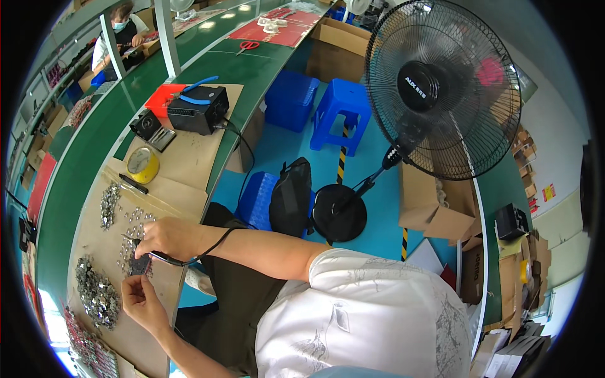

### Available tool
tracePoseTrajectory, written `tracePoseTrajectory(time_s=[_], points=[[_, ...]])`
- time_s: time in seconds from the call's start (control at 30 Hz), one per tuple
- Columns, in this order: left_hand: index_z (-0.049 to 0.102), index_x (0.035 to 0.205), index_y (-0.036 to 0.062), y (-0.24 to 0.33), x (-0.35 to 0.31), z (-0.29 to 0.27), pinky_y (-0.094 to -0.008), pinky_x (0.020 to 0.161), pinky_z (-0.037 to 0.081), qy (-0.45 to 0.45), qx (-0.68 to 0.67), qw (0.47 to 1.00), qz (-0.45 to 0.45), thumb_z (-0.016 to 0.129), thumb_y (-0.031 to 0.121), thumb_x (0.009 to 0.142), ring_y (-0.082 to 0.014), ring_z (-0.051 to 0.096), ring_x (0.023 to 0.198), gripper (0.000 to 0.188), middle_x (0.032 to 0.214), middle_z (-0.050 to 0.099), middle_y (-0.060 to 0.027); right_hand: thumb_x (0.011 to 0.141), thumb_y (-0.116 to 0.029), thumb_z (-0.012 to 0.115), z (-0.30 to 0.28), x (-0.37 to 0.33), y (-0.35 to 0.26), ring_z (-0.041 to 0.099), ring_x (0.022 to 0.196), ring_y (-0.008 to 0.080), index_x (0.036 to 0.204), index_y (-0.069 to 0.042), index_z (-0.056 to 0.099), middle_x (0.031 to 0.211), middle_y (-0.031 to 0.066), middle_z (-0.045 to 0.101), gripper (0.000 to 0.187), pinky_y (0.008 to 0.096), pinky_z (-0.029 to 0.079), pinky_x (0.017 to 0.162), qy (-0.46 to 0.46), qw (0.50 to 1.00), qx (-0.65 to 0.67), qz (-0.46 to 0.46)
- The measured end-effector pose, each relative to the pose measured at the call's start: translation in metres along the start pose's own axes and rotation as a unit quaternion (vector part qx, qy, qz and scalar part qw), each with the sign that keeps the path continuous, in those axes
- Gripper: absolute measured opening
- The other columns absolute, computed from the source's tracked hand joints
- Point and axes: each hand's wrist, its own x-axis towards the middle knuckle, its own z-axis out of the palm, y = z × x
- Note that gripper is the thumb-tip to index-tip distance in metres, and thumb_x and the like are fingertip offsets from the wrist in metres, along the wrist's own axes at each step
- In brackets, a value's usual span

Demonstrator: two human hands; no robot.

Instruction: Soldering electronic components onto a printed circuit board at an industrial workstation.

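Note:
My right hand (165, 239) is closed round a pen-shaped soldering iron (165, 258) with a black handle, its cable running back along my wrist. Just nearer, my left hand (144, 303) has thumb and fingertips pinched together at the edge of a small dark grey flat piece (139, 264). What sits in that pinch is too small to make out. Around the hands, small shiny metal parts (129, 220) are spread over brown cardboard (173, 217). A larger heap of silvery parts (97, 296) lies beside my left hand, with a smaller pile (109, 205) farther off.
A black box (198, 112) carries blue-handled pliers (198, 91), near a red tray (162, 97). Yellow tape (143, 165) and a black marker (133, 183) lie on the cardboard. A standing fan (441, 88) and blue stool (343, 113) are beside the bench. Another person (123, 38) works across it.

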Motion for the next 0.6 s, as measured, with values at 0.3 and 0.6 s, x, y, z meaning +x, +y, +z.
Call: tracePoseTrajectory(time_s=[0.3,0.6], points=[[0.065,0.094,0.0039,0.006,-0.004,0.022,-0.0194,0.049,0.029,0.035,-0.086,0.986,-0.139,0.069,0.018,0.103,-0.0009,0.043,0.056,0.017,0.068,0.053,0.0051,0.084,-0.011,0.067,-0.012,-0.001,-0.001,0.066,0.086,0.0325,0.104,-0.014,0.076,0.079,0.0103,0.068,0.022,0.0426,0.055,0.075,-0.009,1.000,0.007,0.014],[0.069,0.096,0.0053,-0.001,-0.012,0.009,-0.0214,0.051,0.033,0.093,-0.061,0.990,-0.088,0.072,0.013,0.099,-0.0036,0.048,0.060,0.009,0.071,0.059,0.0030,0.087,-0.010,0.073,0.011,0.002,0.007,0.067,0.083,0.0293,0.114,-0.012,0.073,0.090,0.0077,0.074,0.027,0.0409,0.055,0.074,0.016,0.999,0.024,-0.034]])
